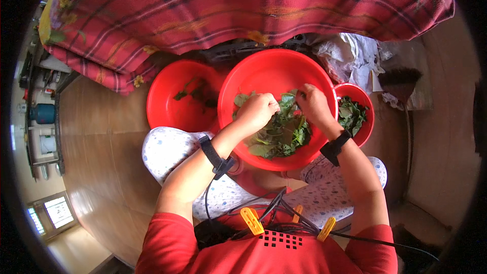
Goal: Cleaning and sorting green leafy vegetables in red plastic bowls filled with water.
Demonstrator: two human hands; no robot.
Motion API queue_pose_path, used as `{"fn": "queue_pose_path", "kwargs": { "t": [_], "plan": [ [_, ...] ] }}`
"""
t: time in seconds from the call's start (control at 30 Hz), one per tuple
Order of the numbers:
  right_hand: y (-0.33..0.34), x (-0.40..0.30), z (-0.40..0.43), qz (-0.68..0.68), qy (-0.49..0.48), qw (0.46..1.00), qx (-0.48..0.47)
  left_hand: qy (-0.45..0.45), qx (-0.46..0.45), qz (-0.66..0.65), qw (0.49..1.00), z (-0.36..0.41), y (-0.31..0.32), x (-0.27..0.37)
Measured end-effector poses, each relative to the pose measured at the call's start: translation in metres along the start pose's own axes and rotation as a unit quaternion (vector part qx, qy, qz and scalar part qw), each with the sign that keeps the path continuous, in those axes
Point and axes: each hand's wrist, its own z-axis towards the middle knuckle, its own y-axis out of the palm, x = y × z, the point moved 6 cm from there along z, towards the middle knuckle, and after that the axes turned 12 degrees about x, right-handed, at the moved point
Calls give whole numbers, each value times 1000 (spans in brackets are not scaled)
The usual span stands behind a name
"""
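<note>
Green leaves (pixel 281 135) fill the lower part of a large red plastic basin (pixel 262 62) between my knees. Above them, at the basin's left, my left hand (pixel 260 108) has its fingers curled together at the leaves; whether it pinches one I cannot tell. My right hand (pixel 312 101) is bent over the basin's right side, next to an upright leaf, its fingertips partly hidden. To the left, a second red basin (pixel 163 106) holds a few dark green stems and leaves. A smaller red tub (pixel 367 102) at the right holds dark green leaves.
A red plaid cloth (pixel 228 3) hangs beyond the basins. Crumpled white plastic bags (pixel 350 53) and a broom (pixel 401 83) lie at the right. Black cables with yellow clips (pixel 252 220) cross my lap. Brown tiled floor (pixel 102 133) extends to the left, towards shelves with pots.
</note>
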Motion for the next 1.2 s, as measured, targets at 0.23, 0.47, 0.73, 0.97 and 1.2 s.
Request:
{"fn": "queue_pose_path", "kwargs": {
  "t": [0.23,0.47,0.73,0.97,1.2],
  "plan": [
    [-7,-36,-8,103,-124,986,-47,-21,-10,-26,999,2,0,-6],
    [6,-43,-26,72,-158,982,-75,-65,-47,-72,994,2,3,-5],
    [-4,-52,-41,-46,-101,992,-63,137,28,131,981,-7,7,37],
    [-50,24,-22,82,229,965,101,177,132,65,973,-7,-3,72],
    [-144,152,-24,-145,201,951,187,103,214,-23,971,18,-59,50]
  ]
}}
